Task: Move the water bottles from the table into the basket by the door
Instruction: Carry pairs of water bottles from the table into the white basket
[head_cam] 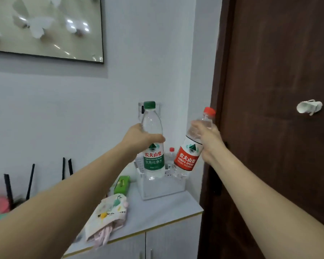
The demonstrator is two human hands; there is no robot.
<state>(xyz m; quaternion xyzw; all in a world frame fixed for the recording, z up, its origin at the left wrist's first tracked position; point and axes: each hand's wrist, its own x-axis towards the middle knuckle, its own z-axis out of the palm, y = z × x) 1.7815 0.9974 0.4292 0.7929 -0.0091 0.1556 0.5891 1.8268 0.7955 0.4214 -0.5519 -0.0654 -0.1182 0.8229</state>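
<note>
My left hand (138,137) grips a clear water bottle with a green cap and green label (153,159), held upright above the white basket (163,187). My right hand (208,139) grips a second bottle with a red cap and red label (186,159), tilted with its cap to the right and its base over the basket's right side. The basket stands on the grey cabinet top (157,212) in the corner beside the brown door (279,109). Inside it a third bottle with a red cap (171,154) stands upright, partly hidden between the two held bottles.
A green box (122,185) and a patterned cloth bag (108,215) lie on the cabinet left of the basket. Black router antennas (31,180) rise at the far left. A framed picture (45,25) hangs on the wall. A white hook (309,107) sticks out of the door.
</note>
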